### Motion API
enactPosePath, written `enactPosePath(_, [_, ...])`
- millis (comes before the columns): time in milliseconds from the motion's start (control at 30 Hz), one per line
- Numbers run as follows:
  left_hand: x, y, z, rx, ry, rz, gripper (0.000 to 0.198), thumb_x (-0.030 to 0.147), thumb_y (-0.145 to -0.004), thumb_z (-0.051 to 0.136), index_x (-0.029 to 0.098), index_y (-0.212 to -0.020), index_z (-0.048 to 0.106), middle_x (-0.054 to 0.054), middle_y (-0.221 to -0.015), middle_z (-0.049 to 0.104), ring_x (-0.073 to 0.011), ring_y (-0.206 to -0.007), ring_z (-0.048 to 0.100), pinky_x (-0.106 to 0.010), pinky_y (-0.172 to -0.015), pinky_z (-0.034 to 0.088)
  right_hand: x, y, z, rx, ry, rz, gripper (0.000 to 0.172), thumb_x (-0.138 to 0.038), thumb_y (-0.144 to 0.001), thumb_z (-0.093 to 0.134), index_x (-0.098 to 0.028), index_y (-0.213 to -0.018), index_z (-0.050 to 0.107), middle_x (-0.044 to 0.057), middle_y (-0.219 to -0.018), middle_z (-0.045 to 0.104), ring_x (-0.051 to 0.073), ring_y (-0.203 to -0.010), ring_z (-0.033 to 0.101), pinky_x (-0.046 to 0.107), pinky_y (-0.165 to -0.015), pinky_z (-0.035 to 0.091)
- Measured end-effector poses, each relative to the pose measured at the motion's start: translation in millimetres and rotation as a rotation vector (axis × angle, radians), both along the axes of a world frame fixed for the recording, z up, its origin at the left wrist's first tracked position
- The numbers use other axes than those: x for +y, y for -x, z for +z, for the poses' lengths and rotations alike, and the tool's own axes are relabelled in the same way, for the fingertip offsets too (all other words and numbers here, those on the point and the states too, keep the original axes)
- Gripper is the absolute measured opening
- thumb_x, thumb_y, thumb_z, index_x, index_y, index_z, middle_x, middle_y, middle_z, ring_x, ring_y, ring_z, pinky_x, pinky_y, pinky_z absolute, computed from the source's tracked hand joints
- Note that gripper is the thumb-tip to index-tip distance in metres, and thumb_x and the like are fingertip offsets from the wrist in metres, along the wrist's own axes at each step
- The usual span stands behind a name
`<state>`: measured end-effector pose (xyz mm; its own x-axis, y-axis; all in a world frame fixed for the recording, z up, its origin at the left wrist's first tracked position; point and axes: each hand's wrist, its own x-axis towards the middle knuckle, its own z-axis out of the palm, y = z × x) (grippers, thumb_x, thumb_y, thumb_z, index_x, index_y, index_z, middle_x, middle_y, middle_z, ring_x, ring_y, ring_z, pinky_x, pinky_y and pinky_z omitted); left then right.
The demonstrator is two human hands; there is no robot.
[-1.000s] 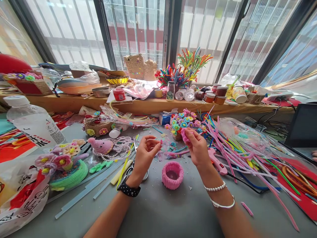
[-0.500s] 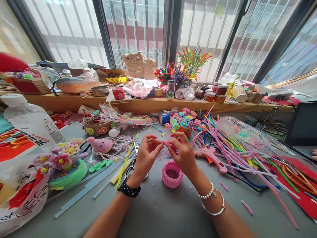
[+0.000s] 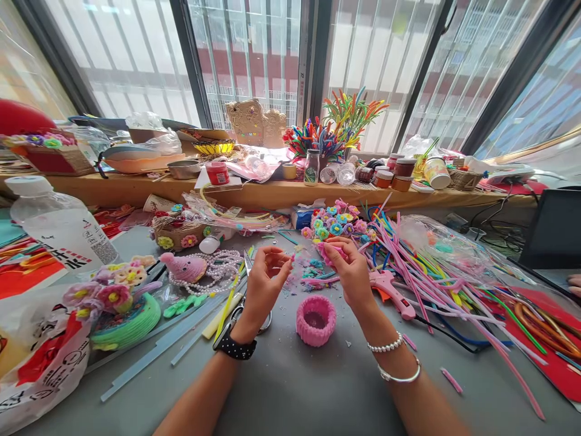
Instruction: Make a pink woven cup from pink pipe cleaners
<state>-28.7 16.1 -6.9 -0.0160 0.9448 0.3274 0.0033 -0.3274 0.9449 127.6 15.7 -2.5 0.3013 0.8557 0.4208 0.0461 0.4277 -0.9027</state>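
Between my forearms, a round pink fuzzy cup (image 3: pixel 316 321) stands upright on the grey table (image 3: pixel 295 387). My left hand (image 3: pixel 269 281) is raised left of it, thumb and index finger pinched on a tiny pink bit at the tips. My right hand (image 3: pixel 349 266), up on the other side, grips a pink fuzzy piece (image 3: pixel 327 253) between thumb and fingers. Small blue and pink scraps (image 3: pixel 315 272) lie on the table between the hands. The pink glue gun (image 3: pixel 394 293) rests just right of my right hand. Scissors (image 3: pixel 264 321) are partly hidden behind my left hand.
Pink and coloured pipe cleaners (image 3: pixel 417 266) spread over the right side. Glue sticks (image 3: pixel 149 351), a pearl strand (image 3: pixel 222 270), a pink plush shape (image 3: pixel 185 266) and a large bottle (image 3: pixel 59 224) are at the left. Another person's hand (image 3: pixel 575 283) shows at the right edge.
My hands have moved apart; they were together over the pink piece. The right hand has shifted right with the piece, uncovering the scraps behind.
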Motion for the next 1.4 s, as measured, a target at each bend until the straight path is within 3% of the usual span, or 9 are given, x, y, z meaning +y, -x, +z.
enactPosePath(100, [-1,1,1.9,0.035,-0.007,0.011,0.030,0.030,-0.069,0.063,0.020,-0.091,0.044,0.000,-0.078,0.060,-0.0132,-0.073,0.059,-0.024,-0.063,0.048,0,-1,0.4,-0.047,0.006,0.023,0.019,-0.037,-0.072,0.062,-0.019,-0.075,0.066,0.005,-0.096,0.053,0.018,-0.092,0.054,0.030,-0.077,0.045])
enactPosePath(267, [-4,-2,2.3,0.066,-0.018,-0.048,0.031,0.030,-0.072,0.061,0.020,-0.096,0.044,-0.001,-0.080,0.060,-0.0134,-0.073,0.059,-0.026,-0.065,0.049,-8,9,1.5,-0.387,-0.123,-0.059,0.015,-0.032,-0.076,0.059,-0.018,-0.076,0.066,0.006,-0.097,0.050,0.020,-0.097,0.053,0.033,-0.085,0.042])
enactPosePath(433, [-7,-4,1.4,0.140,-0.099,-0.072,0.028,0.026,-0.076,0.058,0.020,-0.097,0.041,0.000,-0.080,0.060,-0.0115,-0.072,0.059,-0.025,-0.066,0.048,-17,25,-4.9,-0.583,-0.259,-0.089,0.013,-0.023,-0.082,0.050,-0.019,-0.084,0.063,0.008,-0.104,0.047,0.019,-0.094,0.053,0.034,-0.082,0.045])
enactPosePath(567, [-6,-4,-1.5,0.129,-0.115,-0.065,0.026,0.026,-0.076,0.058,0.021,-0.095,0.041,0.000,-0.080,0.060,-0.0118,-0.073,0.059,-0.025,-0.066,0.047,-16,26,-7.1,-0.546,-0.266,-0.037,0.013,-0.024,-0.082,0.051,-0.019,-0.084,0.063,0.008,-0.103,0.048,0.018,-0.092,0.054,0.033,-0.079,0.046])
enactPosePath(733, [-1,-1,-2.1,0.097,-0.035,-0.018,0.027,0.030,-0.075,0.058,0.020,-0.093,0.040,0.000,-0.082,0.060,-0.0133,-0.074,0.059,-0.026,-0.063,0.047,-3,9,-2.2,-0.124,-0.069,-0.028,0.021,-0.038,-0.077,0.057,-0.018,-0.076,0.063,0.006,-0.098,0.052,0.017,-0.091,0.055,0.029,-0.073,0.047])
enactPosePath(833, [1,1,0.3,0.017,0.003,-0.024,0.029,0.028,-0.072,0.062,0.020,-0.090,0.039,0.001,-0.078,0.059,-0.0122,-0.076,0.059,-0.025,-0.068,0.046,0,1,0.6,-0.024,-0.084,-0.062,0.020,-0.037,-0.075,0.059,-0.017,-0.076,0.062,0.005,-0.098,0.052,0.017,-0.093,0.053,0.029,-0.074,0.047])
enactPosePath(1033, [-1,-2,5.6,-0.148,0.052,-0.126,0.034,0.024,-0.068,0.066,0.020,-0.088,0.039,0.004,-0.071,0.059,-0.0099,-0.074,0.059,-0.023,-0.070,0.045,-10,7,5.7,-0.273,-0.137,-0.003,0.017,-0.034,-0.077,0.059,-0.019,-0.076,0.064,0.006,-0.100,0.049,0.019,-0.097,0.052,0.033,-0.080,0.047])
enactPosePath(1200, [-4,-5,7.1,-0.217,0.094,-0.117,0.037,0.022,-0.067,0.067,0.020,-0.091,0.040,0.006,-0.070,0.058,-0.0092,-0.070,0.060,-0.023,-0.068,0.048,-18,9,12.1,-0.408,-0.275,-0.174,0.011,-0.026,-0.080,0.056,-0.019,-0.079,0.064,0.006,-0.097,0.050,0.019,-0.096,0.052,0.036,-0.086,0.044])
enactPosePath(1400, [-5,-5,7.3,-0.217,0.071,-0.097,0.037,0.022,-0.067,0.067,0.020,-0.091,0.039,0.006,-0.069,0.059,-0.0098,-0.070,0.062,-0.024,-0.071,0.050,-18,12,6.8,-0.581,-0.410,-0.165,0.010,-0.021,-0.080,0.054,-0.019,-0.081,0.063,0.007,-0.097,0.049,0.016,-0.084,0.054,0.030,-0.071,0.049])
